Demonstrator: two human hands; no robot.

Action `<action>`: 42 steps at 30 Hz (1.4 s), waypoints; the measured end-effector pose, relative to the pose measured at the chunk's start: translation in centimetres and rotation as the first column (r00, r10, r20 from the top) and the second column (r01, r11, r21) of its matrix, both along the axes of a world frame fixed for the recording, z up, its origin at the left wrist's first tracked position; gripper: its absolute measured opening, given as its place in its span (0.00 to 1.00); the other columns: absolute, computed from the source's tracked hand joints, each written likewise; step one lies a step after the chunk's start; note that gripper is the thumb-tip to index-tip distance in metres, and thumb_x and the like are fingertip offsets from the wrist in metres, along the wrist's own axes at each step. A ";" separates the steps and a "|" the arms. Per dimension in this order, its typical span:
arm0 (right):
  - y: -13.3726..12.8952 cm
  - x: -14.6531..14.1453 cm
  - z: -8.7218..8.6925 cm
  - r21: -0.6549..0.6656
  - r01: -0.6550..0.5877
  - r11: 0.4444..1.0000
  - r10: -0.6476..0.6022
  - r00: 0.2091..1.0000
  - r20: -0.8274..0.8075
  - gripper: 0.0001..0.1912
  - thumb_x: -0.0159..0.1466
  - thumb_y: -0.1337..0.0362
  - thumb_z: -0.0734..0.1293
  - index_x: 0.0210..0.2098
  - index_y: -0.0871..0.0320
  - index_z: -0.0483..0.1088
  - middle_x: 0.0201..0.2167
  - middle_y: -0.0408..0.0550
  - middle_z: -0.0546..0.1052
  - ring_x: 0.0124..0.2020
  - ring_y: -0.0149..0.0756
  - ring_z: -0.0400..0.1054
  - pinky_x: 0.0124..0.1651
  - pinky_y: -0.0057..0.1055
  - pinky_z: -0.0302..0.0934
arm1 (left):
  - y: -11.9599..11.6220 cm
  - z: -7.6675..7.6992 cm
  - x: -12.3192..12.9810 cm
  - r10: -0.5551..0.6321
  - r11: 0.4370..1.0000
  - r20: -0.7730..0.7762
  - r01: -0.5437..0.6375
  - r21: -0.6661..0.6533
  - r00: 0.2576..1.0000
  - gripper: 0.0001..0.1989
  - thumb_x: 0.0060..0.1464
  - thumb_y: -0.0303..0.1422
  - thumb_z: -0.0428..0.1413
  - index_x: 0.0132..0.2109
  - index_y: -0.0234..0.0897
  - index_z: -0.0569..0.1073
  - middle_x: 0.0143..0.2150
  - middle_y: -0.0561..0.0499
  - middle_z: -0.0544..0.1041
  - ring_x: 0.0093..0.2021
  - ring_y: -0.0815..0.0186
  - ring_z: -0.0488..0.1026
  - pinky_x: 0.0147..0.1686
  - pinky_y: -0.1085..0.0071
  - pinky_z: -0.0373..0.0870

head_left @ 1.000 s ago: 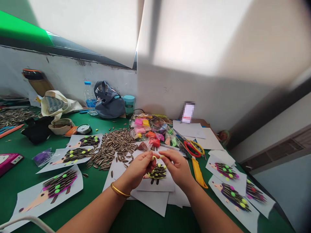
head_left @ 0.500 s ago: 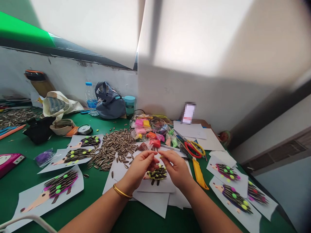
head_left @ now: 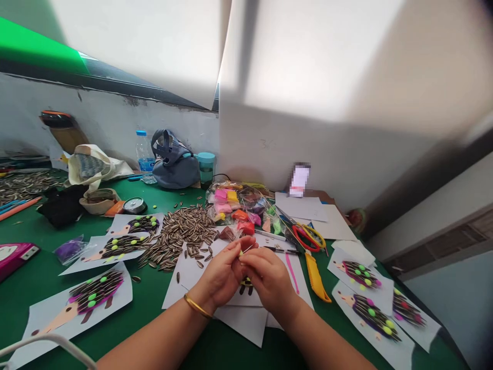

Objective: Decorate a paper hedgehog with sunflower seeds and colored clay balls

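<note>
My left hand [head_left: 227,270], with a gold bangle at the wrist, is cupped with its fingers closed around a tiny yellow-green bit [head_left: 241,253]. Against it, my right hand [head_left: 265,275] pinches at the same spot; what its fingertips grip is too small to make out. Both hands are above a hedgehog picture [head_left: 246,289], mostly hidden beneath them, on stacked white sheets [head_left: 241,326]. A pink strip [head_left: 291,272] lies on the paper right of my right hand. Just left and beyond is a pile of sunflower seeds [head_left: 185,231].
Bags of coloured clay [head_left: 239,205] lie behind the hands. Scissors [head_left: 304,237], a yellow cutter [head_left: 316,277] and a black pen [head_left: 283,251] are to the right. Finished-looking hedgehog pictures lie at left [head_left: 77,313] and right [head_left: 370,318]. A bottle [head_left: 145,162] and blue bag [head_left: 175,167] stand behind.
My right hand has moved left against my left hand, whose fingers now cup more upward. The hedgehog picture is more covered, and the pink strip and pen have come into sight.
</note>
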State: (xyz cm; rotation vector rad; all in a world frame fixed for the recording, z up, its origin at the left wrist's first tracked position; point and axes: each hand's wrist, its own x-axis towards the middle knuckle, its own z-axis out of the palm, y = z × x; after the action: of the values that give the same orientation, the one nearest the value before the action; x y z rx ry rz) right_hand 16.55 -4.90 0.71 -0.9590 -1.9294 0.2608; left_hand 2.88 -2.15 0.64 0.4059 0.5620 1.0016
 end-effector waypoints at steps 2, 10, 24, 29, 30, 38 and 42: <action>-0.1 -0.5 0.1 0.108 0.012 0.994 -0.023 0.994 0.102 0.11 0.68 0.66 0.63 0.46 0.52 0.75 0.43 0.48 0.80 0.45 0.40 0.70 0.49 0.41 0.65 | 0.2 0.1 -0.2 -0.011 0.998 0.107 0.018 -0.067 0.994 0.11 0.63 0.30 0.51 0.48 0.33 0.75 0.54 0.42 0.75 0.48 0.66 0.75 0.45 0.76 0.73; -1.1 -2.6 -0.7 0.185 -0.110 0.977 0.015 0.892 0.451 0.35 0.68 0.41 0.54 0.63 0.60 0.62 0.63 0.52 0.67 0.67 0.46 0.54 0.71 0.50 0.37 | 1.9 1.5 -2.5 0.127 0.987 0.315 -0.089 -0.132 0.941 0.37 0.63 0.56 0.36 0.56 0.28 0.70 0.62 0.31 0.68 0.63 0.51 0.65 0.57 0.56 0.70; -0.6 -1.5 -0.6 0.134 -0.185 0.974 0.087 0.844 0.530 0.42 0.64 0.36 0.55 0.66 0.61 0.56 0.64 0.52 0.65 0.70 0.45 0.46 0.72 0.50 0.27 | 2.2 0.5 -2.3 0.106 0.982 0.334 -0.045 -0.186 0.937 0.36 0.62 0.56 0.37 0.55 0.28 0.69 0.62 0.31 0.68 0.61 0.49 0.68 0.54 0.56 0.72; -0.5 -1.2 0.5 0.107 -0.106 0.989 0.043 0.879 0.474 0.23 0.70 0.52 0.59 0.58 0.57 0.66 0.58 0.50 0.73 0.67 0.44 0.54 0.71 0.53 0.22 | 2.2 0.4 -2.2 0.123 0.982 0.346 -0.064 -0.176 0.930 0.37 0.61 0.56 0.40 0.56 0.26 0.68 0.59 0.30 0.69 0.61 0.50 0.68 0.55 0.57 0.71; -0.6 -1.2 0.7 0.097 -0.140 0.985 0.079 0.881 0.466 0.19 0.70 0.56 0.59 0.56 0.56 0.67 0.57 0.48 0.74 0.67 0.43 0.54 0.71 0.52 0.25 | 2.3 0.4 -2.2 0.129 0.981 0.341 -0.070 -0.181 0.931 0.36 0.61 0.56 0.40 0.56 0.27 0.68 0.59 0.30 0.70 0.61 0.51 0.68 0.54 0.57 0.72; -0.2 -1.8 0.1 0.042 -0.059 0.997 0.045 0.960 0.277 0.10 0.67 0.67 0.63 0.45 0.52 0.73 0.43 0.46 0.79 0.49 0.39 0.67 0.56 0.41 0.56 | 1.8 0.3 -1.3 0.071 0.984 0.315 -0.015 -0.176 0.946 0.35 0.62 0.55 0.40 0.55 0.26 0.69 0.57 0.31 0.72 0.60 0.51 0.69 0.56 0.58 0.71; 0.3 -0.1 0.5 -0.043 -0.020 0.999 0.027 0.984 0.175 0.05 0.66 0.63 0.65 0.37 0.54 0.74 0.36 0.47 0.78 0.42 0.40 0.67 0.49 0.39 0.59 | 1.9 0.6 -1.6 0.047 0.988 0.313 0.001 -0.151 0.949 0.34 0.63 0.54 0.40 0.55 0.26 0.69 0.57 0.31 0.72 0.60 0.51 0.69 0.56 0.58 0.70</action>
State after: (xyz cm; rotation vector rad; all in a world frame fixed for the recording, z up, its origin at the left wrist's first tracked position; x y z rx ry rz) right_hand 16.42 -4.62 1.23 -1.0160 -2.1038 0.2373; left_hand 1.27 -0.22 1.20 0.1005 0.3491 1.0148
